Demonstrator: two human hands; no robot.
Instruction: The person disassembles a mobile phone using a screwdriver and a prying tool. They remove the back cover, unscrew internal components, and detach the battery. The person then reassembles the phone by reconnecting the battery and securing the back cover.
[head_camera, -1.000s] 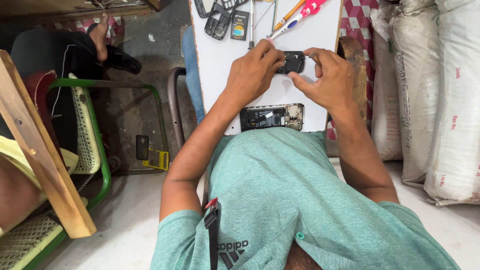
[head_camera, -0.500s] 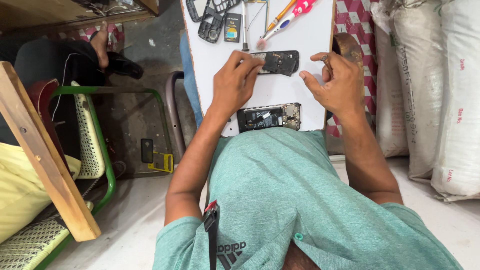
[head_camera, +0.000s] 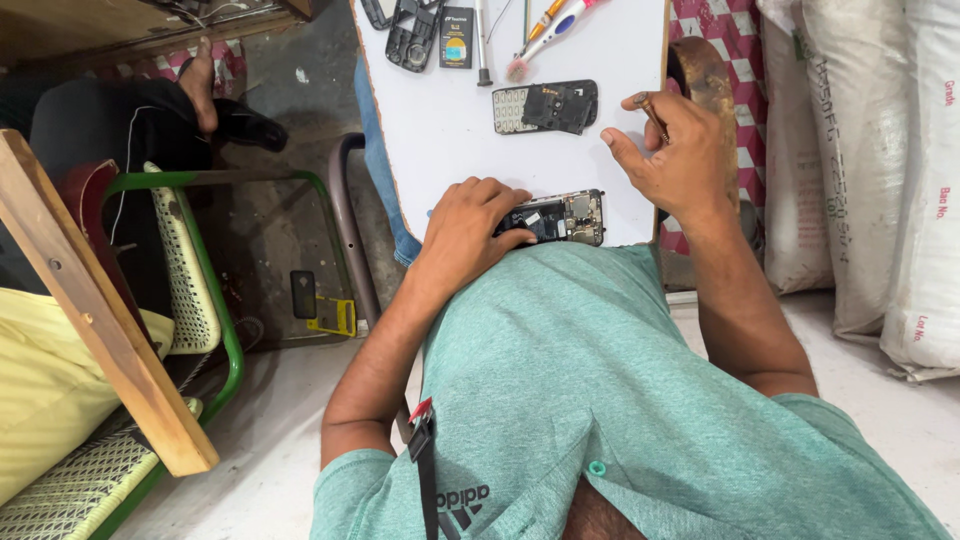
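A white board (head_camera: 450, 140) lies across my lap. My left hand (head_camera: 465, 232) curls over the left end of an opened phone body (head_camera: 565, 217) at the board's near edge. A black phone part with a pale keypad (head_camera: 545, 107) lies loose further up the board, apart from both hands. My right hand (head_camera: 685, 155) hovers at the board's right edge, thumb stretched out and fingers curled. A thin dark thing may sit between its fingers; I cannot tell for sure.
Black phone covers (head_camera: 410, 35), a small battery (head_camera: 456, 38), a screwdriver (head_camera: 482, 45) and a brush (head_camera: 545, 40) lie at the board's far end. White sacks (head_camera: 870, 170) stand on the right. A green-framed chair (head_camera: 190, 290), a wooden beam (head_camera: 95, 310) and another person's foot (head_camera: 198, 85) are on the left.
The black part, held in both hands a second ago, now lies on the board. My left hand came down onto the opened phone. My right hand drew off to the right.
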